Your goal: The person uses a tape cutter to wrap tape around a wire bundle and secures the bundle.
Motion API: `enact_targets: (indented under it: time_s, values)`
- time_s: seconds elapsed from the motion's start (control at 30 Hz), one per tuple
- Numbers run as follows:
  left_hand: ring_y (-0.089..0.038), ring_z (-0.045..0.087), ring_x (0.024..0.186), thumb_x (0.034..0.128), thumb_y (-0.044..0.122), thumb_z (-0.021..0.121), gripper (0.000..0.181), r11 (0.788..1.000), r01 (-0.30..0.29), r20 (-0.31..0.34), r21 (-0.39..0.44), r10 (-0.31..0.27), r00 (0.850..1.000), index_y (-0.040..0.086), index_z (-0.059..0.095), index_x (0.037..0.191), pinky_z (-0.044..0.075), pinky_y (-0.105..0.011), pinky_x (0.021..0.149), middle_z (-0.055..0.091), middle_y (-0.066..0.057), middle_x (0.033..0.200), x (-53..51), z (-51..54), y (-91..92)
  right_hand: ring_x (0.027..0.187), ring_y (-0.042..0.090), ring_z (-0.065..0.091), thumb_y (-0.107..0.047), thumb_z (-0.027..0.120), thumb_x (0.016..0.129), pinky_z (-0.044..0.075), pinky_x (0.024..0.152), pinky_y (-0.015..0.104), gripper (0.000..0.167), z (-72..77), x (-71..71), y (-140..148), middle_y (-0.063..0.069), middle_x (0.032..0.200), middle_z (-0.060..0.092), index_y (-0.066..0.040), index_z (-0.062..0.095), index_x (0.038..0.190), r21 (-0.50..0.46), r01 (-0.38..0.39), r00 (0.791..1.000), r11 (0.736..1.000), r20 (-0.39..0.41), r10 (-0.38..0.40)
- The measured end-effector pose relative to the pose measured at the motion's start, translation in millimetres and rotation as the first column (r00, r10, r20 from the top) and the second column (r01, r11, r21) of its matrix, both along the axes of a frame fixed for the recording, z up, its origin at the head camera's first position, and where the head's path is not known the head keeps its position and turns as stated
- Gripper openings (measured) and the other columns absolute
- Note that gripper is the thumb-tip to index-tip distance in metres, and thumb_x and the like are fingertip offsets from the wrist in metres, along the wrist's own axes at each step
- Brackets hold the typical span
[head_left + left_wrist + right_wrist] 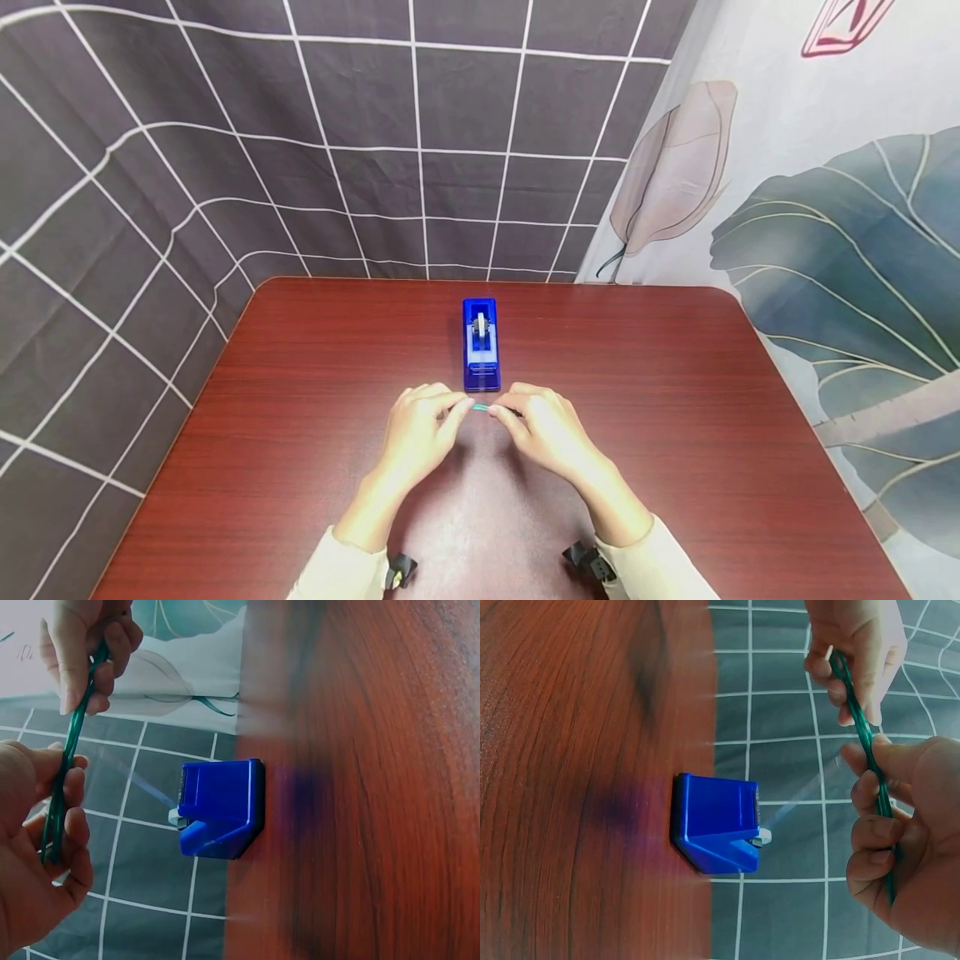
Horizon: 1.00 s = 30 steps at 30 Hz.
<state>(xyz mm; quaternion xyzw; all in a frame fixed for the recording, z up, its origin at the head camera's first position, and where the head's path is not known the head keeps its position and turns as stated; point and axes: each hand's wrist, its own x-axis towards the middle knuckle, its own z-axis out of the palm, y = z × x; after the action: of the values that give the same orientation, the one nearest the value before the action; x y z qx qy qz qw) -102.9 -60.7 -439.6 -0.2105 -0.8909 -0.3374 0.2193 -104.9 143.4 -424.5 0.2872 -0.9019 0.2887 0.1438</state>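
Both hands hold a thin bundle of green strands (75, 735) in front of a blue tape dispenser (482, 367). My left hand (422, 425) pinches one end, its fingers curled round the strands in the left wrist view. At the other end my right hand (546, 429) grips likewise, as the right wrist view shows. Between the two thumbs a short stretch of green lies bare. From the dispenser a clear strip of tape (802, 796) runs out toward the fingers; whether it sticks to the bundle I cannot tell.
The dispenser stands on a reddish-brown wooden table (315, 358), with a tape roll (481, 327) inside. Behind the table hangs a dark curtain with white grid lines (360, 92). A leaf-patterned cloth (825, 250) hangs at the right.
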Motion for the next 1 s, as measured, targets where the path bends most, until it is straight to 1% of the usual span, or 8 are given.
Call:
enact_targets:
  time_s: [0.1, 0.33, 0.47, 0.57, 0.7, 0.83, 1.0]
  values:
    - [-0.01, 0.058, 0.067, 0.0883, 0.019, 0.078, 0.006, 1.0, 0.009, -0.002, 0.021, -0.009, 1.0, 0.013, 0.081, 0.088, 0.045, -0.032, 0.064, 0.068, 0.007, 0.074, 0.2, -1.7, -0.2, 0.058, 0.005, 0.045, -0.013, 0.075, 0.091, 0.042, 0.053, 0.027, 0.007, -0.5, -0.4, 0.6, -0.009, 0.07, 0.053, -0.014, 0.075, 0.084, 0.005, 0.002, 1.0, 1.0, 0.007, -0.002]
    - [-0.008, 0.059, 0.068, 0.091, 0.022, 0.076, 0.009, 0.998, 0.041, 0.002, 0.056, -0.041, 0.999, 0.015, 0.081, 0.088, 0.046, -0.032, 0.065, 0.068, 0.009, 0.075, 0.7, -6.2, -2.0, 0.063, 0.007, 0.056, -0.014, 0.075, 0.091, 0.049, 0.057, 0.031, 0.006, -3.9, -1.0, 1.6, -0.008, 0.075, 0.062, -0.014, 0.075, 0.085, 0.005, -0.006, 1.0, 1.0, -0.002, 0.006]
    - [-0.008, 0.06, 0.069, 0.0877, 0.019, 0.079, 0.005, 0.996, 0.046, 0.011, 0.074, -0.047, 0.999, 0.014, 0.082, 0.089, 0.046, -0.033, 0.065, 0.069, 0.009, 0.076, 0.4, -6.6, -2.3, 0.068, 0.01, 0.063, -0.014, 0.075, 0.091, 0.052, 0.06, 0.034, 0.006, -4.1, -1.6, 2.0, -0.007, 0.079, 0.066, -0.015, 0.074, 0.085, 0.022, 0.002, 1.0, 1.0, 0.009, -0.003]
    - [-0.007, 0.061, 0.069, 0.0848, 0.017, 0.082, 0.006, 0.995, 0.049, 0.016, 0.087, -0.05, 0.999, 0.014, 0.083, 0.09, 0.046, -0.033, 0.066, 0.07, 0.009, 0.077, 0.5, -7.3, -2.3, 0.067, 0.008, 0.063, -0.016, 0.075, 0.091, 0.052, 0.06, 0.034, 0.007, -4.0, -1.6, 2.4, -0.008, 0.078, 0.068, -0.016, 0.073, 0.084, 0.037, 0.016, 0.999, 0.999, 0.041, -0.017]
    - [-0.006, 0.061, 0.068, 0.0825, 0.016, 0.084, 0.008, 0.994, 0.055, 0.008, 0.094, -0.056, 0.998, 0.015, 0.083, 0.091, 0.045, -0.032, 0.065, 0.071, 0.009, 0.077, 0.0, -8.6, -2.4, 0.063, 0.005, 0.056, -0.017, 0.074, 0.092, 0.049, 0.058, 0.031, 0.008, -3.9, -1.5, 2.7, -0.009, 0.077, 0.068, -0.017, 0.072, 0.084, 0.045, 0.027, 0.996, 0.999, 0.082, -0.03]
    - [-0.006, 0.06, 0.067, 0.082, 0.016, 0.084, 0.009, 0.994, 0.057, 0.005, 0.094, -0.058, 0.998, 0.014, 0.083, 0.09, 0.045, -0.032, 0.065, 0.071, 0.008, 0.078, -0.4, -9.7, -2.4, 0.065, 0.005, 0.058, -0.017, 0.075, 0.092, 0.05, 0.059, 0.032, 0.007, -4.3, -1.4, 2.5, -0.009, 0.08, 0.07, -0.018, 0.072, 0.085, 0.041, 0.032, 0.995, 0.999, 0.089, -0.035]
    - [-0.004, 0.058, 0.065, 0.0833, 0.017, 0.084, 0.006, 0.994, 0.057, 0.024, 0.098, -0.06, 0.998, 0.014, 0.082, 0.089, 0.046, -0.032, 0.065, 0.072, 0.009, 0.079, -0.8, -9.7, -2.3, 0.067, 0.008, 0.061, -0.016, 0.077, 0.09, 0.051, 0.061, 0.034, 0.006, -4.7, -1.1, 2.0, -0.007, 0.082, 0.071, -0.016, 0.073, 0.085, 0.026, 0.037, 0.996, 0.999, 0.078, -0.039]
